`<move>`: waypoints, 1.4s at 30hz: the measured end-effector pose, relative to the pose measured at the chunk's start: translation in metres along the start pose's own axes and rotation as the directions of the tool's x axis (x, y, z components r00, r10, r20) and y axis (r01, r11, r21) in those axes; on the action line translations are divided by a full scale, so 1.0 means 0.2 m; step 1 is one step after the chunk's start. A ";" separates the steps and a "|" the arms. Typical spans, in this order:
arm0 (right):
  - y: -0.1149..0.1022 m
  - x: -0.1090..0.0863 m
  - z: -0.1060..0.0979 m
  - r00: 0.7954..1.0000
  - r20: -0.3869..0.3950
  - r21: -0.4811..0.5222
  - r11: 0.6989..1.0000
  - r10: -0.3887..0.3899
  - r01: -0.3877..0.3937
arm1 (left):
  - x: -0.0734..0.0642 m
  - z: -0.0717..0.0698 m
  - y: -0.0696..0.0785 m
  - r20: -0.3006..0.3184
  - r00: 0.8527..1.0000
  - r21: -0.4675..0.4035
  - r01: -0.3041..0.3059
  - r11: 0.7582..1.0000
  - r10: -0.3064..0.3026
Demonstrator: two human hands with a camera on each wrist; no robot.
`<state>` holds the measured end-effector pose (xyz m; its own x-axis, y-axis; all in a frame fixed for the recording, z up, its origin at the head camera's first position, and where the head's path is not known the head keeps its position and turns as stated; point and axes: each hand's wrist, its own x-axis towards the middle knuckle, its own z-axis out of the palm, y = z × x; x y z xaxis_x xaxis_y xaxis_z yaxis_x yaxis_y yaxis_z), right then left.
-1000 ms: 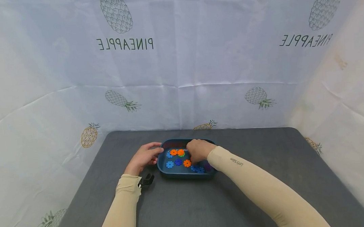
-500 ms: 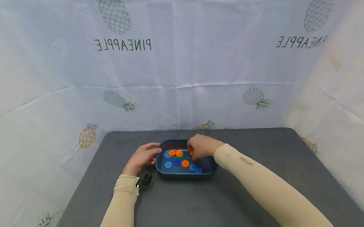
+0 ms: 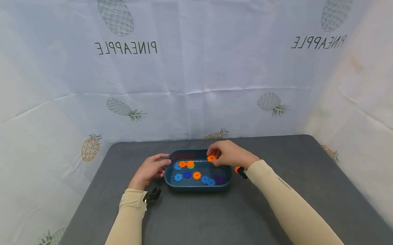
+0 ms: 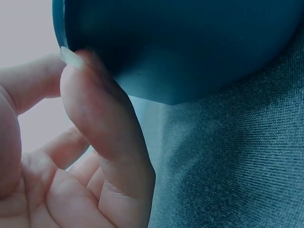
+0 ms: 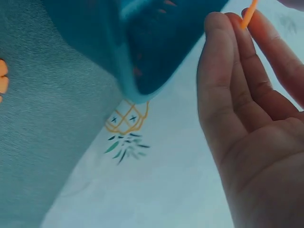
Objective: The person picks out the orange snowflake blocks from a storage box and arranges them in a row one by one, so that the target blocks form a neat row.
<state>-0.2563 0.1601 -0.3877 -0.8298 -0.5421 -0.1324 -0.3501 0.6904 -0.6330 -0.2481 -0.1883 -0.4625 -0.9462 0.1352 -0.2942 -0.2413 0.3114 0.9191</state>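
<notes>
A dark blue rectangular tray (image 3: 199, 188) stands on the table, holding several notched plastic discs in blue, orange, green and purple. At its left end, my left hand (image 3: 150, 170) grips the rim; the left wrist view shows the thumb (image 4: 104, 109) against the tray wall (image 4: 190, 52). My right hand (image 3: 232, 154) pinches an orange notched disc (image 3: 212, 158) above the tray's right part. In the right wrist view that disc (image 5: 248, 14) is seen edge-on between the fingertips of the right hand (image 5: 256, 104). A blue disc (image 3: 178, 177) lies in the tray's front left.
Another orange disc (image 3: 236, 170) lies on the table just right of the tray, partly behind the right wrist's black strap (image 3: 242, 172). The grey table (image 3: 194, 221) ends at the back against a white cloth (image 3: 196, 115) printed with pineapples.
My right hand has risen from inside the tray and shifted rightward, bringing up an orange disc. The orange disc outside the tray has come into sight. My left hand stays at the rim.
</notes>
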 end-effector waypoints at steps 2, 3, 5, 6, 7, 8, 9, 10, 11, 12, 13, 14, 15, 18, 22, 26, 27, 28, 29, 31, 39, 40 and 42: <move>0.03 -0.03 0.00 0.999 -0.038 0.036 0.999 0.003 -0.002 | 0.00 0.00 0.00 0.002 1.000 -0.002 -0.002 1.000 0.002; 0.05 -0.04 0.00 0.998 -0.056 0.054 0.999 0.002 0.001 | 0.00 -0.01 0.00 0.003 1.000 -0.001 -0.005 1.000 0.005; 0.08 -0.07 0.01 0.995 -0.094 0.083 0.997 0.011 -0.003 | 0.01 -0.01 -0.01 0.003 1.000 0.002 -0.008 1.000 0.008; 0.09 -0.09 0.01 0.993 -0.114 0.094 0.996 0.019 -0.008 | 0.01 -0.01 -0.01 0.004 1.000 0.003 -0.008 1.000 0.008; 0.11 -0.11 0.02 0.991 -0.133 0.107 0.994 0.033 -0.019 | 0.01 -0.01 -0.01 0.006 1.000 0.007 -0.010 1.000 0.010; 0.13 -0.13 0.02 0.988 -0.148 0.117 0.993 0.044 -0.027 | 0.01 -0.01 -0.01 0.008 1.000 0.008 -0.008 1.000 0.008; 0.14 -0.15 0.02 0.985 -0.161 0.128 0.991 0.056 -0.035 | 0.02 -0.01 -0.01 0.010 1.000 0.010 -0.007 1.000 0.007; 0.16 -0.17 0.02 0.983 -0.174 0.138 0.989 0.067 -0.043 | 0.02 -0.01 -0.01 0.012 1.000 0.010 -0.003 1.000 0.003; 0.18 -0.18 0.03 0.980 -0.183 0.148 0.988 0.076 -0.049 | 0.02 -0.01 0.00 0.013 1.000 0.011 0.000 1.000 0.000; 0.20 -0.20 0.03 0.978 -0.192 0.160 0.986 0.083 -0.053 | 0.01 -0.01 0.00 0.014 1.000 0.014 0.002 1.000 -0.002; 0.22 -0.22 0.03 0.976 -0.201 0.165 0.985 0.087 -0.054 | 0.01 0.00 0.00 0.014 1.000 0.017 0.001 1.000 -0.001; 0.24 -0.24 0.03 0.973 -0.211 0.173 0.983 0.094 -0.057 | 0.01 0.00 0.00 0.014 1.000 0.018 0.000 1.000 0.000; 0.27 -0.25 0.04 0.970 -0.221 0.180 0.982 0.100 -0.060 | 0.01 0.00 0.01 0.015 1.000 0.021 -0.001 1.000 0.001; 0.34 -0.30 0.04 0.962 -0.249 0.195 0.979 0.115 -0.066 | 0.01 -0.01 0.02 0.019 1.000 0.030 -0.007 1.000 0.007; 0.43 -0.35 0.04 0.953 -0.269 0.195 0.977 0.139 -0.087 | 0.01 -0.01 0.03 0.023 1.000 0.030 -0.002 1.000 0.002; 0.52 -0.40 0.04 0.943 -0.282 0.167 0.977 0.177 -0.133 | 0.00 0.00 0.03 0.019 1.000 0.033 0.002 0.999 -0.003; 0.54 -0.41 0.04 0.940 -0.284 0.159 0.976 0.189 -0.149 | 0.00 0.00 0.02 0.018 1.000 0.034 0.004 0.999 -0.004; 0.56 -0.41 0.04 0.937 -0.287 0.150 0.975 0.202 -0.164 | 0.00 0.00 0.02 0.017 1.000 0.036 0.003 0.999 -0.004; 0.57 -0.41 0.04 0.934 -0.287 0.144 0.973 0.214 -0.178 | 0.00 0.00 0.02 0.017 1.000 0.039 0.004 0.999 -0.004; 0.60 -0.42 0.04 0.930 -0.283 0.133 0.970 0.234 -0.204 | 0.00 0.00 0.02 0.015 1.000 0.041 0.005 0.999 -0.005; 0.68 -0.44 0.04 0.916 -0.273 0.130 0.955 0.294 -0.268 | 0.00 0.00 0.03 0.010 1.000 0.047 0.010 0.999 -0.011; 0.69 -0.45 0.04 0.915 -0.274 0.125 0.954 0.296 -0.272 | 0.00 0.00 0.03 0.011 1.000 0.048 0.010 0.999 -0.010; 0.70 -0.45 0.04 0.915 -0.270 0.113 0.954 0.299 -0.278 | 0.00 0.00 0.02 0.011 1.000 0.049 0.010 0.999 -0.010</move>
<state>-0.2275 0.3019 -0.4709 -0.9815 -0.1608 -0.1042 -0.0544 0.7554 -0.6530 -0.2497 -0.1867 -0.4581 -0.9411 0.1423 -0.3066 -0.2398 0.3580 0.9024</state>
